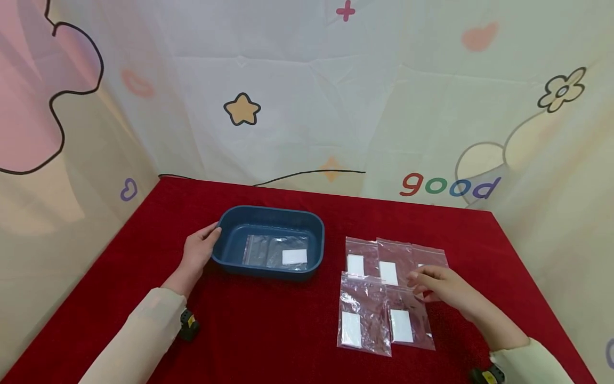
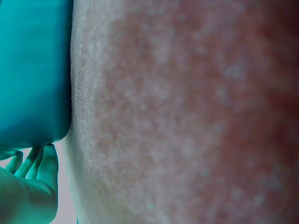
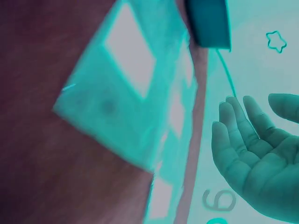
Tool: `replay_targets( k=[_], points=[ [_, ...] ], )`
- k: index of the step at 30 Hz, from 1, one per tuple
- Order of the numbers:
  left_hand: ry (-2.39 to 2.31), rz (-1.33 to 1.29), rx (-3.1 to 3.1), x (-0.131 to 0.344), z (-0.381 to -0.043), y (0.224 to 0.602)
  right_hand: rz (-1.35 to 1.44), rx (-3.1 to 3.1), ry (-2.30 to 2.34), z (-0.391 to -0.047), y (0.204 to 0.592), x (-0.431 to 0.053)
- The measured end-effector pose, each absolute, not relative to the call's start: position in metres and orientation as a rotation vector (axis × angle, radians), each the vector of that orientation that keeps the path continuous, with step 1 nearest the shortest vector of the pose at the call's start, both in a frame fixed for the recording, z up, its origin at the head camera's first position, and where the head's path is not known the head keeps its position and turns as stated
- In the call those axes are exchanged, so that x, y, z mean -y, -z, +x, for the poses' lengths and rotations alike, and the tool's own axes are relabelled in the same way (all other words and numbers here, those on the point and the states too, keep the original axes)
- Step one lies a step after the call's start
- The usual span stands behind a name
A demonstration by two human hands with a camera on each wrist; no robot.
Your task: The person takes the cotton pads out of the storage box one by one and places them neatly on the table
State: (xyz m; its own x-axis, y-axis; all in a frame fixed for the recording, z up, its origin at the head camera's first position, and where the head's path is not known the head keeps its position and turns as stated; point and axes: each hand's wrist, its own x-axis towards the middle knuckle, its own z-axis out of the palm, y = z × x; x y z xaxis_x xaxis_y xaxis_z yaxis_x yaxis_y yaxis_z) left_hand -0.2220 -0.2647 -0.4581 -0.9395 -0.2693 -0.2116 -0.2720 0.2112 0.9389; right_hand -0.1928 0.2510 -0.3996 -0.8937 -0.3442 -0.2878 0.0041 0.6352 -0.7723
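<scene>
A blue plastic basin [image 1: 316, 234] stands left of the middle of the table, and a clear zip-lock bag [image 1: 273, 250] with a white label lies inside it. My left hand [image 1: 199, 248] holds the basin by its left end, thumb at the rim; in the left wrist view its fingers [image 2: 46, 165] are against the outer wall. To the right lie several more clear zip-lock bags [image 1: 374, 314] with white labels, in two overlapping rows. Over the right side of these bags hovers my right hand [image 1: 443, 288], its fingers loosely bent and nothing visible in them.
A red cloth [image 1: 268, 325] covers the table. Behind it and at both sides hangs a pale printed curtain [image 1: 307, 106] with a star, a flower and the word "good". A dark device is strapped at each wrist.
</scene>
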Motion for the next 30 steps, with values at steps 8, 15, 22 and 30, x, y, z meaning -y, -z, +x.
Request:
replay_targets(
  k=[8, 15, 22, 30],
  points=[
    [-1.895, -0.546, -2.434, 0.265, -0.220, 0.459, -0.405, -2.465, 1.205, -0.214, 0.381, -0.212],
    [-1.901, -0.541, -2.441, 0.265, -0.221, 0.458, -0.449, -2.452, 1.268, -0.230, 0.367, -0.188],
    [-1.884, -0.538, -2.468, 0.266, -0.222, 0.458, -0.527, -2.422, 1.274, -0.249, 0.353, -0.161],
    [-1.873, -0.539, -2.466, 0.266, -0.223, 0.459, -0.503, -2.376, 1.201, -0.280, 0.337, -0.123]
  ],
)
